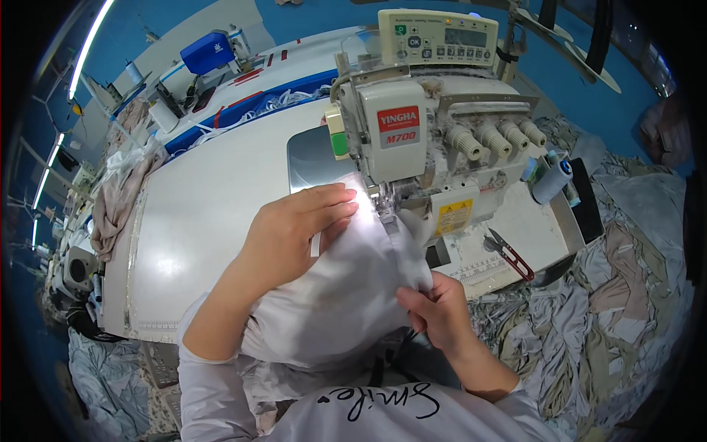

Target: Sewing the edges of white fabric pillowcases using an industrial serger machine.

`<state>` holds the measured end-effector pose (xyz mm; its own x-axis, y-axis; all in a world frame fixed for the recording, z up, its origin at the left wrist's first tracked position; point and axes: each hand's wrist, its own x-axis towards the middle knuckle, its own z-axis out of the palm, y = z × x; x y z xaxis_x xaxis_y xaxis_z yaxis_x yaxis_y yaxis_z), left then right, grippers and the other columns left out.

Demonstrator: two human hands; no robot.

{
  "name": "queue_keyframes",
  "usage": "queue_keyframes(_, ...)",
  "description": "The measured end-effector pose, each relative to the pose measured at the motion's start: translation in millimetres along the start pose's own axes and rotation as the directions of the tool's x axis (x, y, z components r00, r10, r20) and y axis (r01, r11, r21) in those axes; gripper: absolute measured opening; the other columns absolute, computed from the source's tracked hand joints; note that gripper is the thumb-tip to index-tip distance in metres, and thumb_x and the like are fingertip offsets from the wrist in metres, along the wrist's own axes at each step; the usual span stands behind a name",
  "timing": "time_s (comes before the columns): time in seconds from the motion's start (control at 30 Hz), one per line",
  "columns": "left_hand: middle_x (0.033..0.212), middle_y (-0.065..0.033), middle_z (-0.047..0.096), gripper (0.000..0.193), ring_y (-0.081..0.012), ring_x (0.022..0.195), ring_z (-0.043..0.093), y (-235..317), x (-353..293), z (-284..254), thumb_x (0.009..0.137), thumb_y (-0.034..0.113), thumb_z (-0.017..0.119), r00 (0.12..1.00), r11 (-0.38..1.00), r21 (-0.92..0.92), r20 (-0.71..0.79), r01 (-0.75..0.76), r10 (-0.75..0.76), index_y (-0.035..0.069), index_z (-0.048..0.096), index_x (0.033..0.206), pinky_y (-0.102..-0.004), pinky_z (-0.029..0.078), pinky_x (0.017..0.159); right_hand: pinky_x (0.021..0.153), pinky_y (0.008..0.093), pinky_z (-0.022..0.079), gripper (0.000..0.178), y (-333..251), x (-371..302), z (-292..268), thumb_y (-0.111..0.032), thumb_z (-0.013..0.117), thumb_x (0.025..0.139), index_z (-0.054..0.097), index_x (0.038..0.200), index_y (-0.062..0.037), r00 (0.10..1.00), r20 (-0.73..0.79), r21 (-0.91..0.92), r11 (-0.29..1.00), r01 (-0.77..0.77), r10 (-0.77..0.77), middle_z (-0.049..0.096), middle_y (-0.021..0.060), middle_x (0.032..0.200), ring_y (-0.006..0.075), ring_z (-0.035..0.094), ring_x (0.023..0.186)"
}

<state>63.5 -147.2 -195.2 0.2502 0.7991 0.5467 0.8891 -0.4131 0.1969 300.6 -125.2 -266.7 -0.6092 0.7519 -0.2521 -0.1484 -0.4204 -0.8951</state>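
A piece of white fabric (331,309) runs from my lap up to the presser foot (384,205) of a white overlock sewing machine (390,125). The machine's lamp lights the fabric beside the foot. My left hand (291,232) lies on the fabric just left of the foot, fingers stretched out and palm down; its thumb is partly hidden under the fingers. Lower right, my right hand (438,309) pinches the fabric's right edge between thumb and fingers. The needle itself is too small to make out.
Red-handled thread snips (509,254) lie on the machine table right of the fabric. A blue-grey thread cone (552,182) stands behind them. A control panel (438,40) tops the machine. Heaped cloth (618,287) fills the right side; another machine with a blue head (208,53) stands far left.
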Motion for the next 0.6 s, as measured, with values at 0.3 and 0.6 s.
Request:
queue_keyframes(0.3, 0.104, -0.0095, 0.066, 0.017, -0.0259, 0.094, 0.063, -33.6, 17.3, 3.2, 0.083, 0.014, 0.063, 0.992, 0.986, 0.11, -0.032, 0.124, -0.121, 0.006, 0.069, 0.097, -0.0348, 0.052, 0.079, 0.035, 0.0165, 0.032, 0.011, -14.8, 16.9, 4.1, -0.011, 0.068, 0.082, 0.063, 0.084, -0.0009, 0.999, 0.01, 0.053, 0.997, 0.05, -0.051, 0.059, -0.0007, 0.065, 0.0022, 0.043, 0.04)
queue_keyframes(0.6, 0.104, -0.0091, 0.066, 0.016, -0.0253, 0.092, 0.062, -64.9, 9.7, 11.7, 0.084, 0.019, 0.061, 0.922, 0.927, 0.139, -0.231, 0.347, -0.311, 0.007, 0.07, 0.089, -0.0358, 0.05, 0.078, 0.035, 0.0151, 0.032, 0.012, -20.4, 20.2, 9.8, -0.009, 0.068, 0.082, 0.064, 0.089, 0.0007, 0.997, -0.035, -0.041, 0.997, 0.073, -0.074, 0.059, -0.0011, 0.066, 0.0002, 0.043, 0.041)
